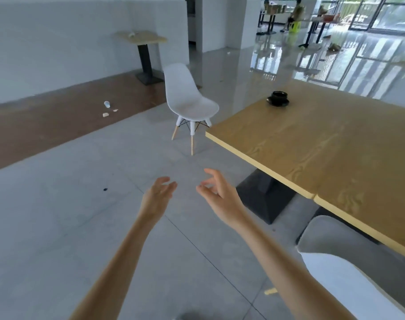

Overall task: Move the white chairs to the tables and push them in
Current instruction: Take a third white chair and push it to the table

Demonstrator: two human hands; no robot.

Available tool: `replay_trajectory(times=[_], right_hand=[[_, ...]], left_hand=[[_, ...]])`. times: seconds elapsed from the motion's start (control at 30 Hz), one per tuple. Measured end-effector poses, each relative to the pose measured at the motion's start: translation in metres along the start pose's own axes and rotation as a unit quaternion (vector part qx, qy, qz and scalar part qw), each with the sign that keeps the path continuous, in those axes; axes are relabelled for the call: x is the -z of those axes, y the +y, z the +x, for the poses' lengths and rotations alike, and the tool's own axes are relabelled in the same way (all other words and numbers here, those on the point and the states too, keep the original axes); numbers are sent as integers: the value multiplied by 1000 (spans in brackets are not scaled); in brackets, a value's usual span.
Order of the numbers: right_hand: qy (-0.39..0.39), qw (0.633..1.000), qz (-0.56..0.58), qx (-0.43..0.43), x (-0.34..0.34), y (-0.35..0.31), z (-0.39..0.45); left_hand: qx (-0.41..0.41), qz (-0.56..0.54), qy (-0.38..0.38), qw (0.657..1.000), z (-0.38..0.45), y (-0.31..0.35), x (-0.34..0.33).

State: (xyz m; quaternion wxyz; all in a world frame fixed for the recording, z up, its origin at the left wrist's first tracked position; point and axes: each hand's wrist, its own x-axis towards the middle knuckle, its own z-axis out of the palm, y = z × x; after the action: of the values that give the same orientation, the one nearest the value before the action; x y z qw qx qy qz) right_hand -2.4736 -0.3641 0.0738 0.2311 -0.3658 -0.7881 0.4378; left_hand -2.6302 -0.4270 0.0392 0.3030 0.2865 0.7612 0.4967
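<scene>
- In the head view, our left hand (158, 196) and right hand (220, 195) reach forward side by side over the grey tiled floor (70, 227), both bare and empty.
- The left fingers (168, 184) are spread and loosely curved, released, gripping nothing.
- The right fingers (210, 175) are also apart and lightly curled, released, with the thumb and forefinger near each other but closed on nothing.
- The white chair (187, 98) stands upright on the floor well ahead of our fingers, far from either hand and touched by neither.
- Its seat faces right, toward the wooden counter (324, 144), and it sits just beside that counter's far-left corner, not pushed in under the top.
- A black cup on a saucer (278, 98) rests on the counter near its far edge.
- A second white chair (349, 273) shows at the lower right, close to our right forearm, its back rising beside the counter's near edge; how far its seat goes under the top we cannot tell.
- The counter's dark pedestal base (264, 199) stands on the floor just to the right of our right hand.
- A small table (142, 38) on a dark post stands by the far wall, well behind the first chair.
- A little litter (108, 108) lies on the brown strip of floor to the left.
</scene>
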Motion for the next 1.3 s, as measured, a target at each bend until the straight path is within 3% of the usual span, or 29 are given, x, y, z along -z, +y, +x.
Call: replay_trajectory(times=[0.3, 0.57, 1.0, 1.3], right_hand=[[-19, 1000, -4, 4, -86, -51, 195], [-27, 999, 13, -31, -139, -46, 348], [-41, 998, 38, -14, -209, -70, 669], [-49, 998, 17, -17, -281, -70, 864]], left_hand=[[-11, -50, 2, 999, 165, 24, 93], [-13, -49, 12, 999, 305, 24, 130], [11, -27, 26, 999, 605, 53, 204], [25, 22, 11, 999, 814, 36, 253]])
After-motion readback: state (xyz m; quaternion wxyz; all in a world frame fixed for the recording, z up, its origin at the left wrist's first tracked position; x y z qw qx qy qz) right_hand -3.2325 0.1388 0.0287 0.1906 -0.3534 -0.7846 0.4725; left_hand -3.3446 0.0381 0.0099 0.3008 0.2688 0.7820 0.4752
